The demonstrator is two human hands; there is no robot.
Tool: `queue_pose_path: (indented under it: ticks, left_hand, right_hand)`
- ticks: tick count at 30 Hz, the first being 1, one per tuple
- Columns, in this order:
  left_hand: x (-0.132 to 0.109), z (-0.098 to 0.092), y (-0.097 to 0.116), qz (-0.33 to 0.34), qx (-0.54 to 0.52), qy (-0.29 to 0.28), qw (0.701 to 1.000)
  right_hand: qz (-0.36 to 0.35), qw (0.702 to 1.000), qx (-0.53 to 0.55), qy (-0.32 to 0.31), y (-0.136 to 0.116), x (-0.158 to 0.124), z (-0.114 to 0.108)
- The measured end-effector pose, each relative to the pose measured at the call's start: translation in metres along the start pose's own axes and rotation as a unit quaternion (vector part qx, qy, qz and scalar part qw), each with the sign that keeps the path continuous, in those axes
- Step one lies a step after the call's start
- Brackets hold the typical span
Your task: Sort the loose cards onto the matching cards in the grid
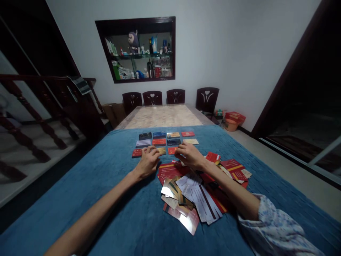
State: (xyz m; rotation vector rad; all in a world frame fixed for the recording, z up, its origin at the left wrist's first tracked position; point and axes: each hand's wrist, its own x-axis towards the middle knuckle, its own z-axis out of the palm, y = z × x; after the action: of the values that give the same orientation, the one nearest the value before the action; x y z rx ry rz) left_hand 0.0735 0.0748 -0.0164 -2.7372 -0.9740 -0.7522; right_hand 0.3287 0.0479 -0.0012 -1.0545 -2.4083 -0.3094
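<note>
Small stacks of cards stand in rows on the blue cloth (114, 174). My left hand (148, 161) is at the front row, its fingers curled over the left part of a gold card stack (162, 151). Beside it, to the left, is a dark red card stack (136, 153). My right hand (189, 155) has its fingers bent together at the right edge of a red card stack (172, 151); the fingertips are partly hidden. Under and in front of my right arm lies a loose pile of cards, with white striped cards (206, 202), red cards (170, 172) and gold cards (183, 199).
Behind the front row are more stacks, such as a blue card stack (159, 134) and a cream card stack (191, 141). Past the cloth is the bare tabletop (165, 115), with dark chairs (207, 99) beyond. A wooden railing (34, 121) runs at the left.
</note>
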Motion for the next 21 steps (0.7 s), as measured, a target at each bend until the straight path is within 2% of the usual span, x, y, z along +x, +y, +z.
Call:
queue_pose_path:
  ticks: [9,16,21]
  left_hand:
    - [-0.022,0.004,0.024,0.028,-0.039,0.0,0.999]
    - [-0.027,0.004,0.026,0.032,-0.07,-0.035,0.996]
    - [-0.029,0.003,0.025,0.019,-0.088,-0.047,0.995]
  right_hand:
    - [0.002,0.996,0.035,-0.085,-0.017,-0.006,0.002]
    - [-0.001,0.986,0.07,-0.149,-0.022,-0.007,-0.002]
    - [-0.007,0.982,0.091,-0.163,-0.021,-0.008,-0.004]
